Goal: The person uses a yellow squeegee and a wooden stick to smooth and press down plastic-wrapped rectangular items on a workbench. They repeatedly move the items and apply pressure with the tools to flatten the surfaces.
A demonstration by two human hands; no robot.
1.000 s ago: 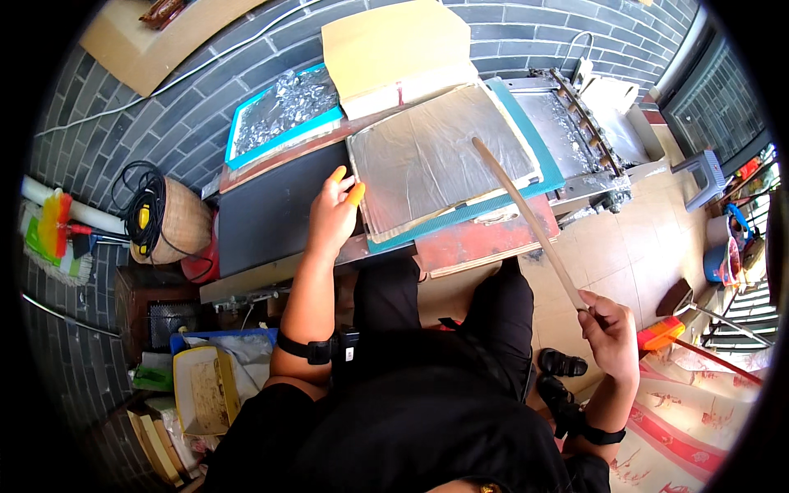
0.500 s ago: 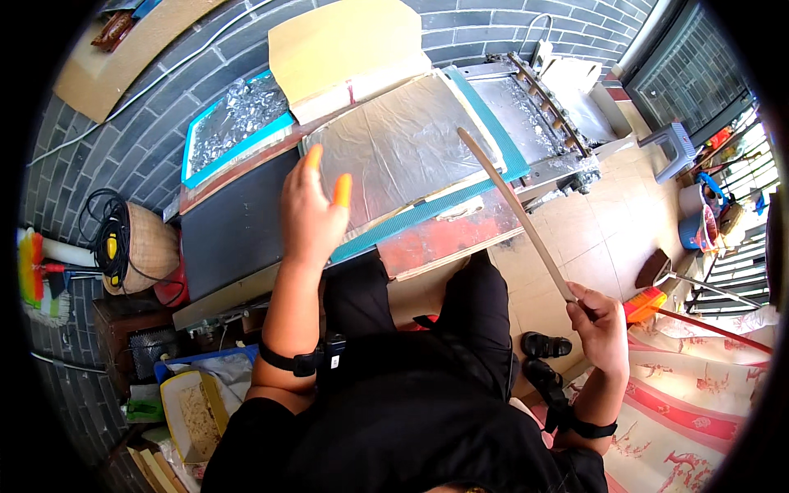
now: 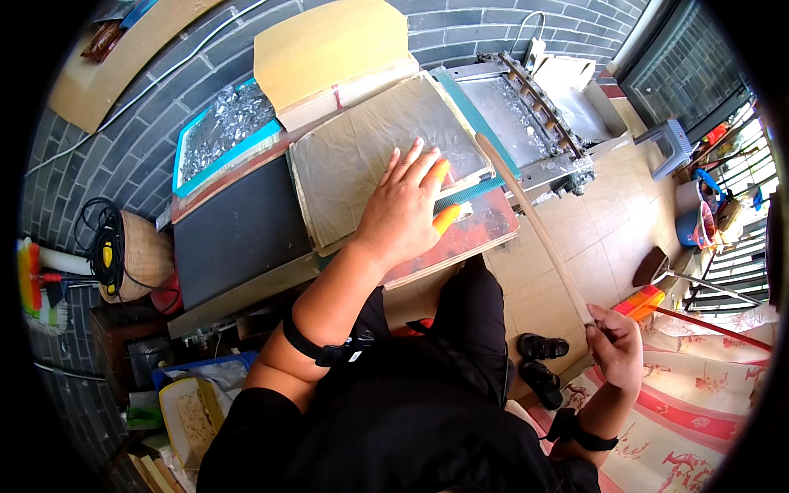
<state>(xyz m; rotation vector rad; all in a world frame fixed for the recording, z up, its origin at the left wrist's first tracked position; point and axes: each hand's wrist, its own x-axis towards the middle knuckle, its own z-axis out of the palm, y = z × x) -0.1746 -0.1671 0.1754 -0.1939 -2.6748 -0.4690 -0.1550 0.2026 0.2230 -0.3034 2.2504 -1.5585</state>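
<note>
My left hand [image 3: 403, 205] lies palm down with its fingers spread over the front right part of a stack of thin sheets [image 3: 362, 140]. The stack's wrinkled grey-brown top sheet looks like foil or film. Orange covers sit on the thumb and one finger of this hand. Under the stack, a ribbed teal mat [image 3: 472, 111] shows along the right side. Pinched at its lower end by my right hand [image 3: 616, 345], a long thin wooden stick [image 3: 538, 234] slants up to the left. Its far tip is beside the stack's right edge.
A dark board [image 3: 234, 218] is left of the stack; a blue-rimmed tray [image 3: 182, 156] of silvery scraps stands behind it. An open yellowish folder [image 3: 329, 49] leans at the back. Right are a metal frame with rollers [image 3: 542, 99], a grey stool [image 3: 667, 148] and black sandals [image 3: 542, 347].
My left hand has moved right from the stack's left part to its front right. The stack has shifted nearer to me over the teal mat. My right hand still holds the stick, slightly further right.
</note>
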